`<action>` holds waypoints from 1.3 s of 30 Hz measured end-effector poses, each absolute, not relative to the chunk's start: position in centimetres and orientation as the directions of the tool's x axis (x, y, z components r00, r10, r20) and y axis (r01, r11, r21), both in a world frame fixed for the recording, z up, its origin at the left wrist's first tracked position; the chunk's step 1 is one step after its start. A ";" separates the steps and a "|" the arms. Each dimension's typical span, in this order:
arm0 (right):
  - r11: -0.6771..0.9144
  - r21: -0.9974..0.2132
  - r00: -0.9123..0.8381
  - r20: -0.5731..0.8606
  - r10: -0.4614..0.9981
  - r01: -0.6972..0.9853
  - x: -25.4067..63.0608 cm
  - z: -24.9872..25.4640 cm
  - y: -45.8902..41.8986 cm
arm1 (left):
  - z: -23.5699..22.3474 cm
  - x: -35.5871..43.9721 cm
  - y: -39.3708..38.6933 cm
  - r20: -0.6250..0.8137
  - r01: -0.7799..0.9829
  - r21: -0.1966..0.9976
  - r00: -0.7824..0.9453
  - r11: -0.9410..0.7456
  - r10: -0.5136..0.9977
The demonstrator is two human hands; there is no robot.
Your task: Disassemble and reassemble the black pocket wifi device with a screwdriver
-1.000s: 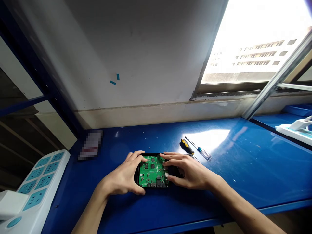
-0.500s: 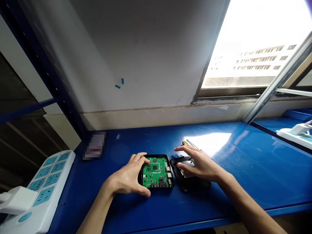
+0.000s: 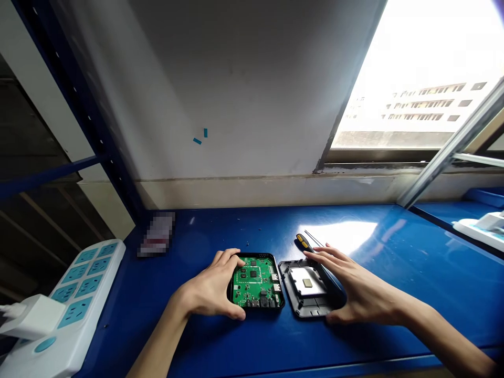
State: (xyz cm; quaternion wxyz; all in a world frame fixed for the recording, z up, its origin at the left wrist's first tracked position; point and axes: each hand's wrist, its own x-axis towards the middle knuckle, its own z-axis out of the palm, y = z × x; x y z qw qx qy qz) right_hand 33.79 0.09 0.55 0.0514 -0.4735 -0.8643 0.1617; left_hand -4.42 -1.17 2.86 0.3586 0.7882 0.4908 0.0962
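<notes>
Left hand (image 3: pixel 214 289): curled round the left edge of the black case half (image 3: pixel 256 307) that carries the green circuit board (image 3: pixel 255 281); grip closed on that case half, thumb at its near corner, fingers at its far edge.
Right hand (image 3: pixel 356 291): laid flat along the right side of the detached cover (image 3: pixel 305 286), fingers spread, palm touching its right rim; grip open, nothing clasped.
Case halves: two, side by side near the middle of the bench (image 3: pixel 413 273), almost touching; the cover lies inside-up, showing one grey pad.
Screwdrivers: one yellow-and-black handle (image 3: pixel 302 240) just beyond the right fingers, with thin shafts beside it; how many tools lie there cannot be told.
Power strips: two; a white one (image 3: pixel 66 310) at the near left, with a plug in it, and another (image 3: pixel 478 231) at the far right.
Blurred pack (image 3: pixel 156 236): one, far left on the bench.
In the way: the right hand hides the cover's right edge.
</notes>
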 end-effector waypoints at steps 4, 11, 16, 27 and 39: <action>0.553 -0.335 -0.566 0.068 0.822 0.763 33.6 0.6 -0.7 | 3.1 -4.4 -1.2 -0.267 0.726 0.655 0.480 -0.209 0.835; 0.625 -0.283 -0.539 0.327 0.776 0.728 31.5 3.1 -0.8 | 2.7 -3.9 -1.2 0.046 0.592 0.735 0.443 -0.331 0.895; 0.700 -0.217 -0.560 0.463 0.687 0.680 26.4 3.6 0.6 | 1.6 -3.1 -1.2 0.321 0.556 0.625 0.457 -0.548 0.829; 0.803 -0.107 -0.584 0.632 0.510 0.586 22.6 1.0 1.1 | 0.6 -2.8 -1.1 0.441 0.577 0.487 0.486 -0.656 0.754; 0.825 -0.177 -0.603 0.604 0.522 0.537 24.3 0.9 1.0 | 0.7 -3.0 -0.9 0.584 0.451 0.525 0.427 -0.722 0.691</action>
